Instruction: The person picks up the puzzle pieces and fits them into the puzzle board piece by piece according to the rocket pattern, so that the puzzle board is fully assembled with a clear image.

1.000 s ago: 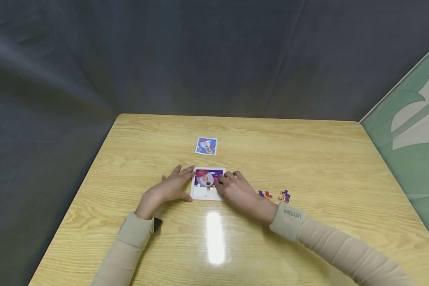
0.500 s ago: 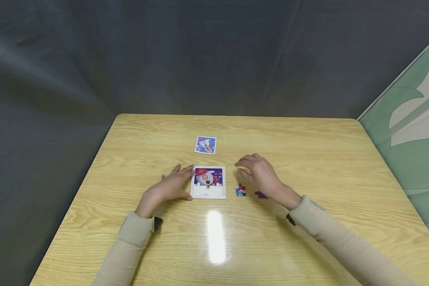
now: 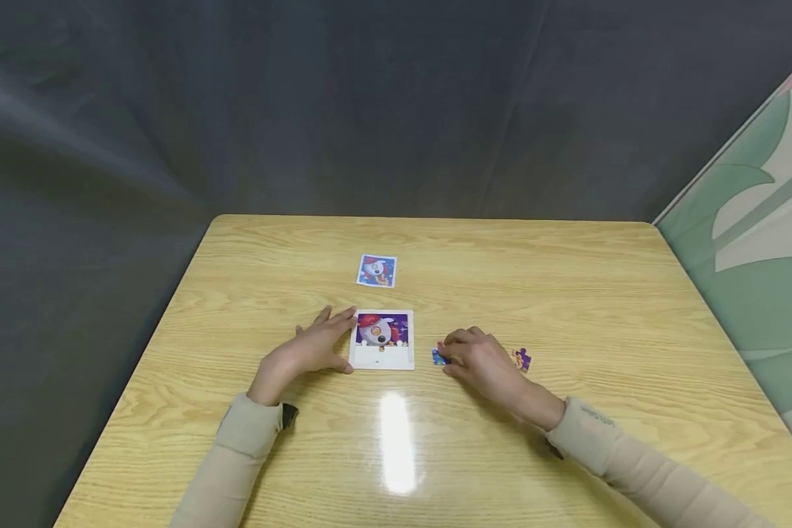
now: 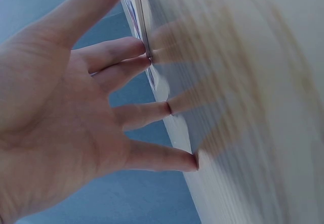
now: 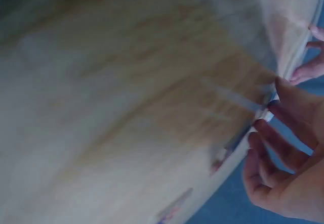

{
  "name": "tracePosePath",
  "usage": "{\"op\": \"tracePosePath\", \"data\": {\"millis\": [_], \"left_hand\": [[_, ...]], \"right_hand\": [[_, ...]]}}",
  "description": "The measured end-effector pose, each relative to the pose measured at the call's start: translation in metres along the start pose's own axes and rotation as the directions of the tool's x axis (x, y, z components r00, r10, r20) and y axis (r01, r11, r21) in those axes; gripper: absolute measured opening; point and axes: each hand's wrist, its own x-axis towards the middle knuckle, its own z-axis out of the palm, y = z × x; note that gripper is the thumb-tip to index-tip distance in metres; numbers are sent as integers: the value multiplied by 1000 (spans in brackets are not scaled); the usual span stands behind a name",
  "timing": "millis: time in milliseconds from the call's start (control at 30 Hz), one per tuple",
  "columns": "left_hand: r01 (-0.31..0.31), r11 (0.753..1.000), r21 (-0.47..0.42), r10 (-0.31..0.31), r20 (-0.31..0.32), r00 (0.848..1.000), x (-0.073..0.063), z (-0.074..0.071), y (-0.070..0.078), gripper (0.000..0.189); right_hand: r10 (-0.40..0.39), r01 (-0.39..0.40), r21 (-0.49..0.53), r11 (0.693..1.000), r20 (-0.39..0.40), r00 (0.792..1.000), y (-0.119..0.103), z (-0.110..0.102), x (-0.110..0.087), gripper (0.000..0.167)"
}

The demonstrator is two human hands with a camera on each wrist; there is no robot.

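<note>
A white-framed jigsaw puzzle [image 3: 383, 359] lies on the table, picture pieces filling its upper half and bare white below. My left hand [image 3: 312, 345] rests along its left edge, fingers spread, thumb at the lower corner; in the left wrist view the fingertips [image 4: 185, 159] touch the tabletop. Right of the frame, my right hand [image 3: 487, 367] pinches a blue and red puzzle piece [image 3: 438, 357] between thumb and fingers, flat on the table. Those fingers partly cover the piece. An orange and purple puzzle piece [image 3: 522, 359] lies beyond the right hand's knuckles.
A small printed picture card [image 3: 377, 270] of the same design lies behind the frame. In the right wrist view, loose puzzle pieces [image 5: 174, 207] lie on the wooden table [image 3: 567, 293]. A dark curtain [image 3: 369, 110] hangs behind, and a patterned panel [image 3: 765, 220] stands at right.
My right hand has left the puzzle's right side, swung right, then lowered onto the blue and red piece. The left hand stays at the frame's left edge.
</note>
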Motion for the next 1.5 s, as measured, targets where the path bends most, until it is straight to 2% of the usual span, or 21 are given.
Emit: {"op": "tracePosePath", "data": {"millis": [233, 467, 600, 767, 867, 1000, 1200, 1367, 1500], "left_hand": [[0, 1000, -9, 0, -1, 1000, 0, 1, -3, 88], [8, 1000, -12, -8, -8, 1000, 2, 4, -7, 87], [16, 1000, -11, -15, 2, 1000, 2, 6, -9, 88], [9, 1000, -3, -9, -20, 1000, 5, 5, -11, 86], [0, 1000, 0, 0, -31, 1000, 5, 4, -11, 84], [-13, 1000, -3, 13, -33, 999, 6, 4, -11, 84], [-18, 1000, -3, 17, -34, 999, 7, 2, -10, 83], [-19, 1000, 1, 19, -40, 999, 6, 2, -10, 82], [-18, 1000, 1, 18, -42, 999, 6, 2, -10, 82]], "right_hand": [[-133, 130, -62, 990, -39, 990, 9, 8, 2, 20], [-225, 220, -87, 972, -58, 973, 17, 14, 17, 16], [-255, 249, -72, 966, -73, 964, 1, 21, 34, 15], [-294, 291, -100, 952, -22, 955, -31, 33, 61, 12], [-294, 294, -125, 948, 22, 956, -44, 41, 74, 9], [-262, 269, -150, 951, 65, 963, -51, 50, 84, 8], [-288, 305, -207, 930, 110, 951, -48, 58, 89, 9], [-321, 340, -245, 908, 115, 940, -49, 62, 90, 10], [-324, 343, -280, 896, 114, 939, -50, 63, 90, 11]]}}
